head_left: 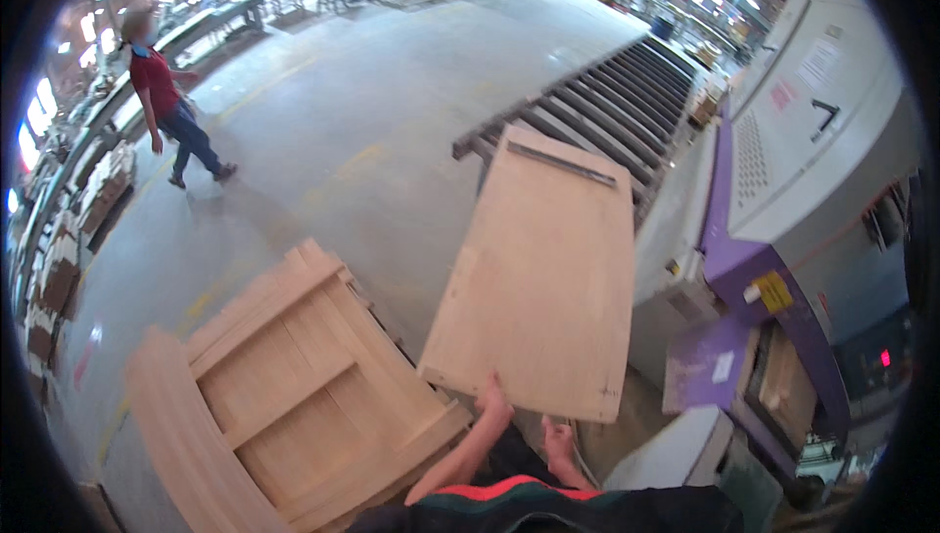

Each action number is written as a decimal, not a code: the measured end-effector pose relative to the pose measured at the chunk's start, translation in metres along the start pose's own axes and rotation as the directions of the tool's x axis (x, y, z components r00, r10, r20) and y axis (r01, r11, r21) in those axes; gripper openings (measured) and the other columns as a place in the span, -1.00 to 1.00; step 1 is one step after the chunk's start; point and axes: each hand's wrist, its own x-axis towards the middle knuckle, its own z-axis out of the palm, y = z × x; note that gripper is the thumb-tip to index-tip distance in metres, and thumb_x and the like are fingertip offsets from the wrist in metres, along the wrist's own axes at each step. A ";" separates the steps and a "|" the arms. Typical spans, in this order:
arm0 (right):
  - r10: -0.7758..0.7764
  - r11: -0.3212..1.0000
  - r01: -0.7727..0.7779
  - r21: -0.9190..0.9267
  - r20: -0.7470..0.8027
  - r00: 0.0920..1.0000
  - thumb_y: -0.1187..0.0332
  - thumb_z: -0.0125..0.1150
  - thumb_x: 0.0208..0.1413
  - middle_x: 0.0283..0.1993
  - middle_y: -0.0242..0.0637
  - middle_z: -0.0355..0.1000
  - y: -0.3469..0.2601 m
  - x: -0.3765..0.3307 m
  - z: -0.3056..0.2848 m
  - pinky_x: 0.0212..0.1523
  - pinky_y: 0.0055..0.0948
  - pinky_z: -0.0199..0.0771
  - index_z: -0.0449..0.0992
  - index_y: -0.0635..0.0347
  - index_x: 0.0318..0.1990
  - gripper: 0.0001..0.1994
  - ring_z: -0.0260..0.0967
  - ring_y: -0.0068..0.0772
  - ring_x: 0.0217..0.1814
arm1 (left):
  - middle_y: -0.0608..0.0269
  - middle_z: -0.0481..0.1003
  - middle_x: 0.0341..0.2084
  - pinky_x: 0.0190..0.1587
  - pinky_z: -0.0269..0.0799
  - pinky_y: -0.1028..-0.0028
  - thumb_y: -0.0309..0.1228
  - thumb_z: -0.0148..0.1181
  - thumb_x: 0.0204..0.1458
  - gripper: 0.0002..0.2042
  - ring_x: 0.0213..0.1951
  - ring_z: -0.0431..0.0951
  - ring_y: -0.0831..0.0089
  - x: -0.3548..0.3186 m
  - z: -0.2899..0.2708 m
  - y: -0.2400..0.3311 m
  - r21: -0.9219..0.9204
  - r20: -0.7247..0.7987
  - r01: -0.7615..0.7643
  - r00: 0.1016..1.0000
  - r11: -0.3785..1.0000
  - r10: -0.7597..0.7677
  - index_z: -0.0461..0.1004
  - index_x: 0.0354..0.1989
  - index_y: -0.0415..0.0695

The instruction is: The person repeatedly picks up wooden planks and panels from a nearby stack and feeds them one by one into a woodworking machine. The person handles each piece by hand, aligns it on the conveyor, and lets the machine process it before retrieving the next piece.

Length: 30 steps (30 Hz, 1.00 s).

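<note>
A flat, pale wooden panel (543, 283) slants away from me, its far end over the roller conveyor. A dark narrow strip (561, 163) lies across that far end. My left hand (494, 403) is closed on the panel's near edge, with its thumb on top. Just below the same edge is my right hand (559, 442), its fingers curled. Whether it touches the panel or holds anything, I cannot tell. To my left lies a stack of framed wooden door-like pieces (294, 376), with a curved-looking plank (186, 425) along its left side.
The roller conveyor (617, 92) runs off to the far right. Close on my right stands a large grey and purple machine (734, 200). A person in a red shirt (155, 83) is on the floor at far left, near stacked timber (103, 190).
</note>
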 end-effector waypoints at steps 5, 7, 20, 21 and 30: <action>-0.047 0.664 -0.337 0.668 0.486 0.872 -0.16 0.09 0.08 -0.01 -0.16 0.36 -0.041 -0.035 0.030 0.06 -0.14 0.37 0.22 0.17 0.19 -0.32 0.34 -0.20 0.02 | 0.04 0.35 0.04 -0.03 0.47 0.18 -0.28 0.34 -0.07 -0.33 -0.05 0.46 0.20 -0.037 -0.028 -0.008 -0.084 0.216 0.073 0.975 0.994 -0.053 0.15 0.13 -0.38; -0.171 0.529 -0.136 0.838 0.262 0.950 -0.03 0.14 0.10 0.01 -0.25 0.37 -0.031 -0.010 0.033 0.05 -0.13 0.38 0.30 0.14 0.11 -0.45 0.35 -0.25 0.01 | 0.04 0.37 0.01 -0.02 0.46 0.18 -0.33 0.32 -0.06 -0.38 -0.05 0.45 0.20 -0.065 -0.030 -0.015 0.007 0.224 0.058 0.973 0.998 -0.058 0.17 0.11 -0.36; 0.042 0.757 0.036 0.652 -0.103 0.994 0.21 0.27 -0.05 -0.27 -0.37 0.39 -0.126 -0.035 -0.080 -0.38 -0.37 0.52 0.38 0.12 -0.12 -0.64 0.38 -0.45 -0.36 | 0.01 0.30 0.14 0.07 0.39 0.29 -0.38 -0.06 0.13 -0.54 0.11 0.38 0.22 -0.040 -0.124 0.034 0.492 0.861 -0.428 0.369 0.758 -0.350 0.17 0.21 -0.27; 0.040 0.773 0.030 0.634 -0.096 0.995 0.21 0.26 -0.04 -0.26 -0.34 0.40 -0.138 -0.040 -0.089 -0.39 -0.38 0.54 0.37 0.18 -0.08 -0.61 0.41 -0.44 -0.34 | 0.01 0.29 0.15 0.08 0.37 0.27 -0.33 -0.12 0.15 -0.55 0.12 0.37 0.19 -0.031 -0.122 0.035 0.445 0.844 -0.306 0.457 0.841 -0.280 0.19 0.20 -0.27; -0.127 0.747 0.120 0.654 -0.038 0.991 0.22 0.18 0.07 -0.26 -0.30 0.42 -0.231 -0.070 -0.133 -0.40 -0.35 0.57 0.34 0.20 -0.03 -0.63 0.46 -0.37 -0.28 | -0.02 0.31 0.12 0.11 0.32 0.23 -0.17 -0.18 0.12 -0.50 0.10 0.37 0.11 -0.022 0.016 0.034 -0.103 0.841 0.083 0.540 0.991 0.042 0.24 0.16 -0.25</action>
